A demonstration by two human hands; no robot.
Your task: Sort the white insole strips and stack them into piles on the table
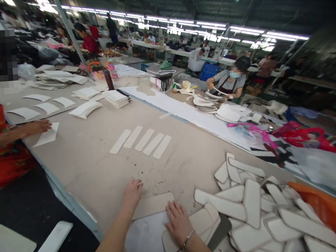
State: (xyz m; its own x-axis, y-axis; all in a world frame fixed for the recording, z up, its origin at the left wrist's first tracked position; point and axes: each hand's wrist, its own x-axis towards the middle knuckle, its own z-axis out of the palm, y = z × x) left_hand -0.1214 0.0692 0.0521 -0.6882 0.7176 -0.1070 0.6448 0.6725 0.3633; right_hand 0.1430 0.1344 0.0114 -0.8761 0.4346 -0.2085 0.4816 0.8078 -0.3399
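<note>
My left hand (133,193) is just above the table, its thumb and fingertips pinched together; whatever they hold, if anything, is too small to make out. Below it on the table lies a beige rounded panel (153,204), partly over a white sheet (146,234). My right hand (178,221), with a bracelet at the wrist, lies with fingers spread at that panel's right end. Under its palm and wrist are more pale rounded panels (203,220). Farther forward, several narrow pale strips (141,141) lie side by side in a slanted row.
A heap of pale rounded panels (252,203) covers the right, beside an orange cloth (325,206). At left, a co-worker's hand (41,126) touches a white piece (48,136). Stacks of white pieces (117,98) stand farther back. Another person (230,82) works across the table.
</note>
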